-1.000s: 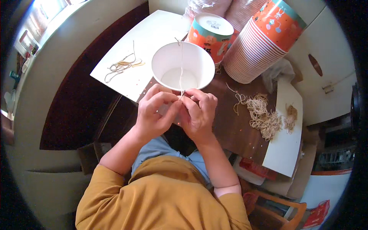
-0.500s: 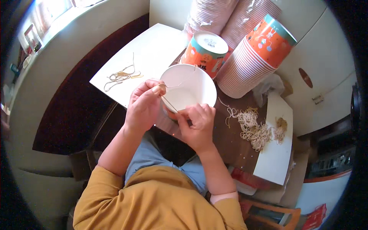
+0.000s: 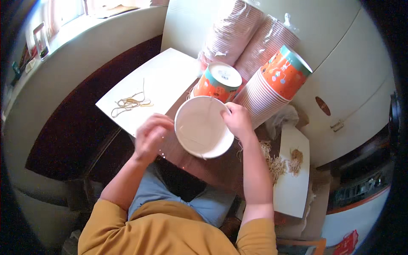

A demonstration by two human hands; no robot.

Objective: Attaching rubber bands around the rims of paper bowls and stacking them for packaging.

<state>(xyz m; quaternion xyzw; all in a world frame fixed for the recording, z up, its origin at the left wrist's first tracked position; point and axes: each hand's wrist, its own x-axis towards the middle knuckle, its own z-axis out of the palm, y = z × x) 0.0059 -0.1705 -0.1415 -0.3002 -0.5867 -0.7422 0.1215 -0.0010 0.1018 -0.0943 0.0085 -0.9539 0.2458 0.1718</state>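
Observation:
A large white-lined paper bucket (image 3: pixel 199 123) stands with its mouth toward me over the brown table. My right hand (image 3: pixel 238 121) is closed on its right rim, thumb inside and fingers outside. Beside the left rim is my left hand (image 3: pixel 153 135), smeared by motion, its fingers partly curled; whether they hold anything is unclear. A thin pale cord (image 3: pixel 196 141) runs across the inside of the bucket, and a bit of cord shows at both the far and the near rim.
Behind stand an upturned orange-and-teal bucket (image 3: pixel 224 75), a tall leaning stack of buckets (image 3: pixel 265 93) and plastic-wrapped stacks (image 3: pixel 233 32). Loose cords (image 3: pixel 131 103) lie on the white board at left. Tangled cord (image 3: pixel 276 165) lies at right, with a smaller tan bundle (image 3: pixel 296 161).
My right hand has gone from the cord at the near rim to the bucket's right rim. My left hand has left the cord and moved down and left. The bucket sits lower in view.

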